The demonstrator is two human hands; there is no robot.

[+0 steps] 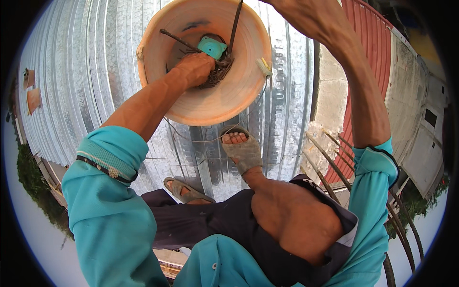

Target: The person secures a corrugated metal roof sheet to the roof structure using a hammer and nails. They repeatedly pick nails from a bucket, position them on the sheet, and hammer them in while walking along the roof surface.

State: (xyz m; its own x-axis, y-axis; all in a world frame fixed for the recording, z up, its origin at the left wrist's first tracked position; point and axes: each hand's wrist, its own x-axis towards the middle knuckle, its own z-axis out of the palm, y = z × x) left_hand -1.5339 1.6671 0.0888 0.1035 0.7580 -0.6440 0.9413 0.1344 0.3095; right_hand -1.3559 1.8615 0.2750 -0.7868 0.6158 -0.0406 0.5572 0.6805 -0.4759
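An orange plastic bucket point(241, 93) with a wire handle stands in front of my feet. My left hand point(197, 68) reaches down into it, fingers curled among thin brown wires or nails point(221, 72). What the fingers grip is hidden. Touching that hand is a turquoise, round-faced piece point(212, 47). Two dark rods, one short point(180, 40) and one longer point(234, 29), slant up from the bucket's bottom and come together near the turquoise piece. My right hand point(299, 10) is up at the top edge, beyond the bucket's right side, with its fingers cut off by the frame.
Ribbed metal decking point(114, 62) lies under the bucket and my sandaled feet point(241, 148). At right, several rusty bars point(330, 162) stick up beside a rough concrete edge point(330, 93). Beyond it is a red corrugated roof point(366, 62). Brown pieces point(32, 100) lie far left.
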